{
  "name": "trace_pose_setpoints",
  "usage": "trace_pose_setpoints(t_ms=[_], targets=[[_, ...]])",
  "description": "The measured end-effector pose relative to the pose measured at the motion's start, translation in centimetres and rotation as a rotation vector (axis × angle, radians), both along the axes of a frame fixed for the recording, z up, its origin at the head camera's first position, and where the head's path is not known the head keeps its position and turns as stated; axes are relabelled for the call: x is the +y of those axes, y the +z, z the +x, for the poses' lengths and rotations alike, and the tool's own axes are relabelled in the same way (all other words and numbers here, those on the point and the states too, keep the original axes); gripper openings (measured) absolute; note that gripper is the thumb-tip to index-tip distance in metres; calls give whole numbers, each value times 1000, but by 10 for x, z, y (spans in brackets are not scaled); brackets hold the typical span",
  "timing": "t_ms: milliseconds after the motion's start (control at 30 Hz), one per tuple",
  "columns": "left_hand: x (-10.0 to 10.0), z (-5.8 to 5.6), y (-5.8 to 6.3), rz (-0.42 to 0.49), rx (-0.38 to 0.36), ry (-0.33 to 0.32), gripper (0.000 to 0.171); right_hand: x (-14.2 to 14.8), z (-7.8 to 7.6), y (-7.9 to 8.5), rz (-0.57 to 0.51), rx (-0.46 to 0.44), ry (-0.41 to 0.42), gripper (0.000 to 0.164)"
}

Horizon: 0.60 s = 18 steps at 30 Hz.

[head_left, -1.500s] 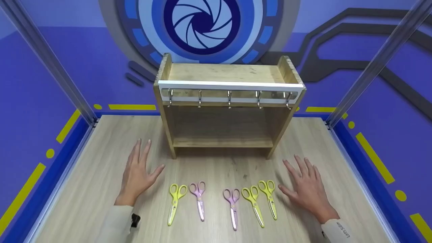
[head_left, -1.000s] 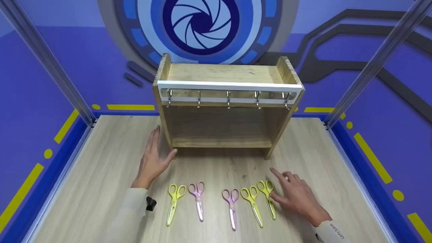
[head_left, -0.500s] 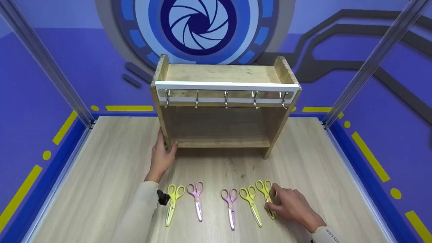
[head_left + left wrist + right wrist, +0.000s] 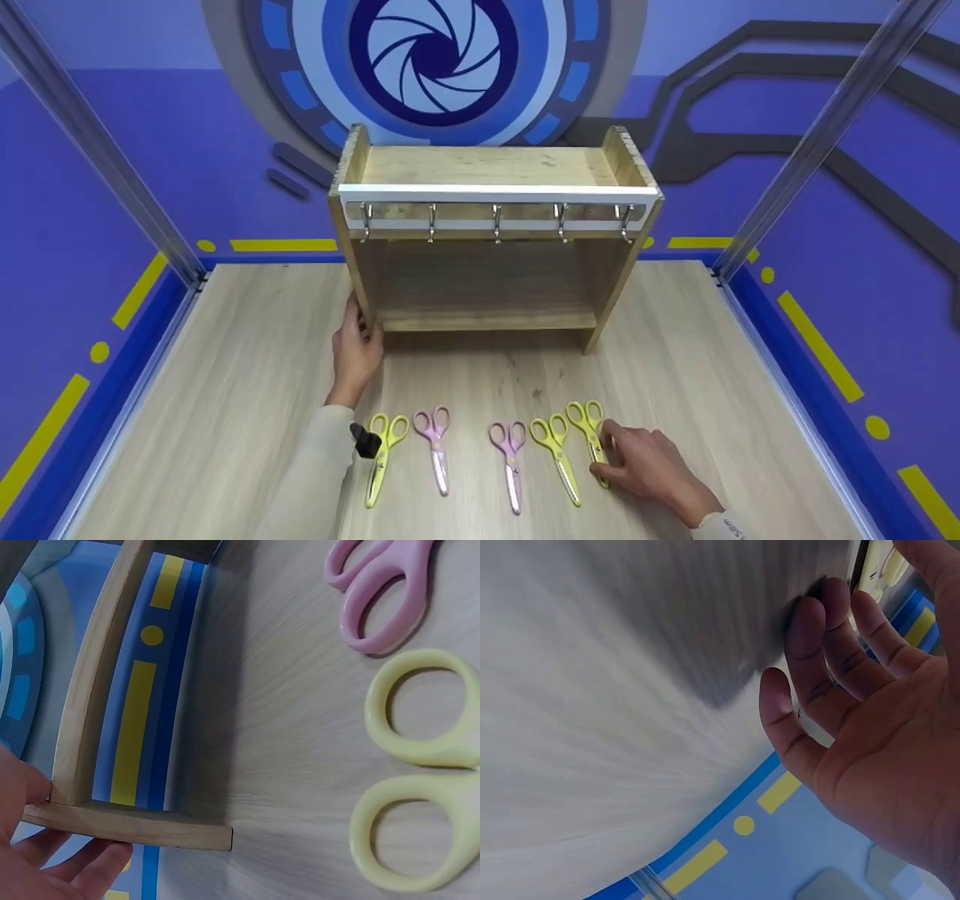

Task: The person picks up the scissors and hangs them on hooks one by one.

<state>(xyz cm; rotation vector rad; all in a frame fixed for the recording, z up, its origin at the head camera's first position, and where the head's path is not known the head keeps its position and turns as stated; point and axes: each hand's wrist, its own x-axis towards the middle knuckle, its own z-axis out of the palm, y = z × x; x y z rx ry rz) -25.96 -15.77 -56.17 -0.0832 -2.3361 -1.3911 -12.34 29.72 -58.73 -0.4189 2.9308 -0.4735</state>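
Observation:
In the head view my left hand grips the lower left side panel of a small wooden rack. The left wrist view shows the thumb on one side of the panel's foot and the fingers on the other. My right hand pinches the blades of the rightmost yellow scissors, which lie on the table. In the right wrist view its fingers curl, and only a bit of the yellow scissors shows. To the left lie another yellow pair of scissors and pink scissors.
Pink scissors and yellow scissors lie farther left on the wooden table. Across the rack's front runs a white bar with several metal hooks. Blue walls with metal posts enclose the table.
My left hand has moved right from the table to the rack's left side panel and taken hold of it. My right hand has moved left onto the rightmost yellow scissors, its fingers curling in.

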Motion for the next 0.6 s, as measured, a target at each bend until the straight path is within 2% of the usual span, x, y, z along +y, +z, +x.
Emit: trace_pose_setpoints(t_ms=[167,333,600], targets=[[0,0,0,24,-7,4,65,-2,-1,2,14,-51,-35,33],[2,0,0,54,-16,12,63,-4,0,6,25,-104,-113,29],[4,-1,0,90,-75,42,59,0,-7,8,2,-102,-206,22]])
